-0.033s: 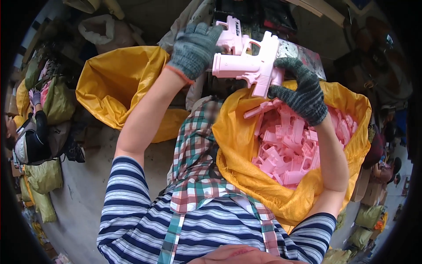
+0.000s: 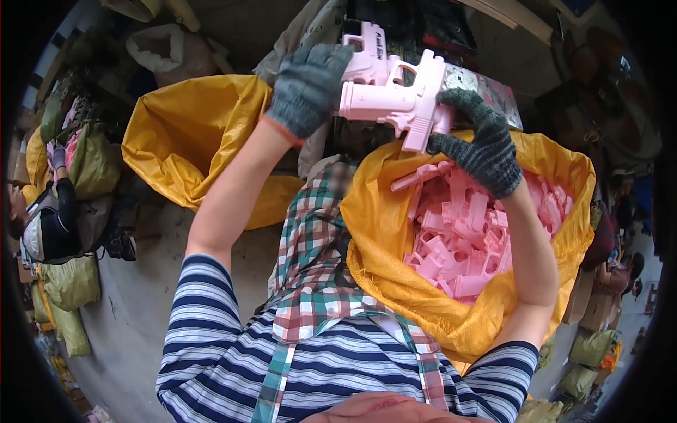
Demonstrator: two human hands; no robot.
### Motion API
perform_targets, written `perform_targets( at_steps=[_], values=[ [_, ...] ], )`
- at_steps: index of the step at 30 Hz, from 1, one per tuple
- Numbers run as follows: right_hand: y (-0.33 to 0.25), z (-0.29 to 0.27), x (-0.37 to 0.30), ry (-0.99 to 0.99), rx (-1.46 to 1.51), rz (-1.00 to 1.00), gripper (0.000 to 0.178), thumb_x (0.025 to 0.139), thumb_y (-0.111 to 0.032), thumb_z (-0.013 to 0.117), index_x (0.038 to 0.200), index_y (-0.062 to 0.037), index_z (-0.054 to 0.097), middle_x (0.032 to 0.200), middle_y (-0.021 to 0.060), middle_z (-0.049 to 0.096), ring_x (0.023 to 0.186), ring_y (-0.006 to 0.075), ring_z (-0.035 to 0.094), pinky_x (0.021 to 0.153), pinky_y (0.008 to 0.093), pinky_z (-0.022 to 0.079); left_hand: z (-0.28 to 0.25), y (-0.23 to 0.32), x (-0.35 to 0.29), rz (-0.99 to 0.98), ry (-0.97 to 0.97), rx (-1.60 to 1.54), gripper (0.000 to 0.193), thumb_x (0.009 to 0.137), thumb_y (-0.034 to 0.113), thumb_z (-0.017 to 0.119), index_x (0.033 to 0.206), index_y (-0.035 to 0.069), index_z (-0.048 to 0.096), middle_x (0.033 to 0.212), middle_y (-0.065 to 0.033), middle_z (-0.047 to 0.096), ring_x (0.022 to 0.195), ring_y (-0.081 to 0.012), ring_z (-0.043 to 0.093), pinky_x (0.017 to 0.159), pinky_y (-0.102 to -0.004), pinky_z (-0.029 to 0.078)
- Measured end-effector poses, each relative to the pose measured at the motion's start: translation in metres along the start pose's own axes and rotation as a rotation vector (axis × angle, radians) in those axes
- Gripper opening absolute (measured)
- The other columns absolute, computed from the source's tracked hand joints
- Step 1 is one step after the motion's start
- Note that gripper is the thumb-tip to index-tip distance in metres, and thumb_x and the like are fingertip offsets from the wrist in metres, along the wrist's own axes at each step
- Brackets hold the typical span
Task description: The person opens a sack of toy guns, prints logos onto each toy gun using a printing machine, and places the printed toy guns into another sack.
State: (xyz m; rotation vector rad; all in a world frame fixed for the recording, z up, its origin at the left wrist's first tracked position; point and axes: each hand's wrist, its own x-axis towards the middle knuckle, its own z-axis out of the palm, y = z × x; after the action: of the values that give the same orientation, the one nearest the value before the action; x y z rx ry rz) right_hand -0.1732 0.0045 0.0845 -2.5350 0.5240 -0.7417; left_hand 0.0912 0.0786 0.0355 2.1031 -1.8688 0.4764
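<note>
Evidently, the handling is judged to be partway through; a front toy [image 2: 423, 99] and a rear toy [image 2: 370, 65] are held up at the far left of the bag [image 2: 377, 261], while a large pile [image 2: 462, 229] of similar pink toys is contained within the bag; whether that pile has been dealt with already or is all left to do cannot be told. The rear toy is gripped by the left hand [image 2: 307, 88], the fingers being curled at its handle end; the front toy is held at its right side by the right hand [image 2: 483, 144], thumb and fingers bent narrowly round a rounded pink part; whether that part belongs to another toy cannot be told. The front toy is overlapped upon the rear one.

Smooth, satiny plastic is suggested by both toys, pistol-shaped, with straight ribbed slides and looped trigger guards; dark lettering is borne by the rear one. The bag is formed of crinkled yellow woven sheet, its rim being folded and frayed; a second bag [image 2: 159, 134] of like sheet is gaping to its left; coarse grey knit is worn on both hands.
</note>
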Motion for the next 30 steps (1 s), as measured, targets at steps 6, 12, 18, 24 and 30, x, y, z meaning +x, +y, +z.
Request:
perform_targets(
  at_steps=[6,12,18,24,30],
  values=[
    [0.043,0.035,0.038,0.028,0.003,-0.097,0.046,0.072,-0.018,0.073,0.114,-0.0105,0.059,0.112,0.0122,0.06,0.099,0.0264,0.059,0.088,0.0329,0.047,-0.003,-0.073,-0.102,-0.321,0.426,0.233,0.054,0.075,0.029,0.067,0.118,0.001,0.051,0.102,-0.0179,0.059,0.094,-0.0338,0.055,0.084,-0.0431,0.042],
    [0.068,0.052,0.071,0.033,-0.321,-0.153,0.043,0.077,-0.021,0.066,0.118,-0.0113,0.056,0.119,0.0138,0.055,0.107,0.03,0.054,0.093,0.035,0.043,-0.022,-0.102,-0.147,-0.386,0.045,0.222,0.068,0.075,0.03,0.067,0.13,0.001,0.039,0.116,-0.0217,0.052,0.108,-0.0366,0.047,0.096,-0.0438,0.034],
    [0.019,0.008,0.016,-0.498,-0.267,0.115,0.02,0.074,-0.014,0.069,0.091,-0.0037,0.064,0.089,0.0129,0.064,0.084,0.0292,0.061,0.077,0.0352,0.049,-0.002,-0.051,-0.137,-0.185,0.04,-0.185,0.058,0.077,0.022,0.068,0.127,0.001,0.045,0.116,-0.0212,0.053,0.108,-0.0365,0.049,0.094,-0.0407,0.038],
    [0.062,0.033,-0.067,-0.329,-0.759,-0.07,0.022,0.066,-0.017,0.07,0.084,-0.0076,0.063,0.087,0.0103,0.06,0.088,0.0287,0.058,0.079,0.0387,0.044,0.02,0.027,-0.108,0.037,-0.024,-0.666,0.052,0.077,0.022,0.066,0.122,0.001,0.05,0.111,-0.0191,0.057,0.103,-0.0348,0.053,0.091,-0.0404,0.041],
    [0.018,0.038,-0.048,-0.493,-0.645,-0.08,0.012,0.077,-0.014,0.053,0.083,-0.0095,0.062,0.084,0.0098,0.059,0.086,0.029,0.058,0.073,0.0416,0.044,0.011,0.087,-0.103,0.205,-0.004,-0.793,0.054,0.077,0.027,0.067,0.121,0.002,0.05,0.111,-0.018,0.056,0.104,-0.0322,0.053,0.092,-0.0389,0.041]
  ],
)
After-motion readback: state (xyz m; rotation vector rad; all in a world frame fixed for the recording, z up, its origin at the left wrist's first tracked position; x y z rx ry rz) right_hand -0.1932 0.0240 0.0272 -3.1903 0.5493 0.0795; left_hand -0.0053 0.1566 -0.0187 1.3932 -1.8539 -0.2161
